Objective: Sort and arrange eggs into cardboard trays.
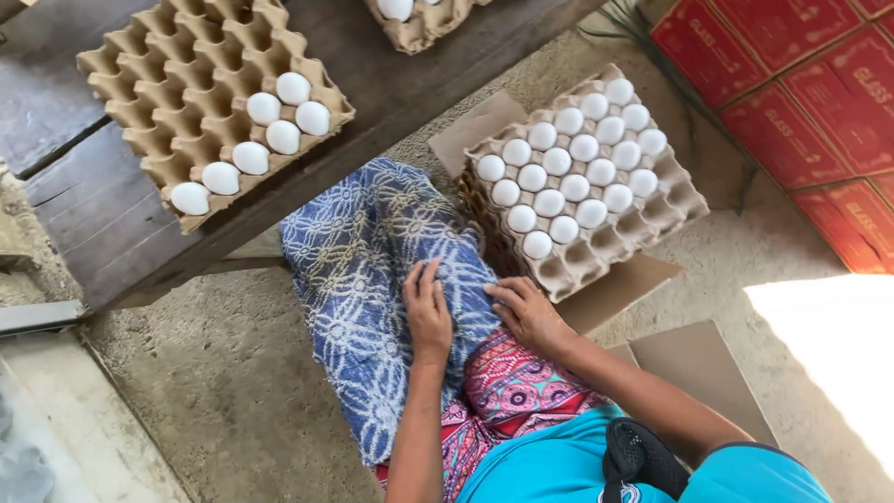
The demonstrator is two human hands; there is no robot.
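While I sit over a bare concrete floor point(242, 391), a dark wooden bench point(112, 214) ahead of my hands carries a partly filled egg tray point(200, 88). A fuller egg tray point(582, 177) stands just beyond my right hand point(526, 312), red cartons point(810, 102) farther right. Both hands, my left hand point(428, 317) included, lie flat, empty, slightly apart, on the blue patterned cloth point(372, 270) over my lap.

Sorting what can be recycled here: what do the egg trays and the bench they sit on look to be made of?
The egg tray by the right hand looks like moulded paper pulp: matt brown, rough, with fuzzy edges. The bench seems to be dark, weathered wooden planks, with visible grain and seams, unpolished.
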